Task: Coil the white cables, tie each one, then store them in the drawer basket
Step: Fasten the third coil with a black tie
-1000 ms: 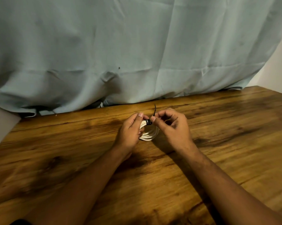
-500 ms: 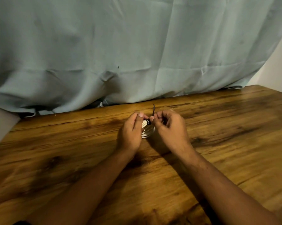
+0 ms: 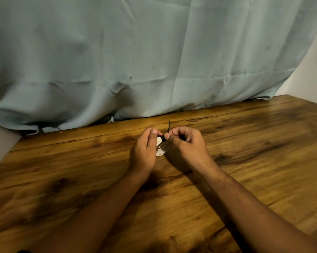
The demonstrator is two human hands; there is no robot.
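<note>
The coiled white cable (image 3: pixel 160 148) is held between both hands over the wooden tabletop (image 3: pixel 254 161), in front of a pale blue curtain (image 3: pixel 154 52). The left hand (image 3: pixel 145 150) pinches the coil near its top. The right hand (image 3: pixel 188 145), fingers curled, pinches the black tie (image 3: pixel 162 138) wrapped round it, whose tail sticks up.

cable coil (image 3: pixel 160 149) mostly hidden by hands (image 3: pixel 145 150), black tie (image 3: pixel 162 138) possibly looped underneath
</note>
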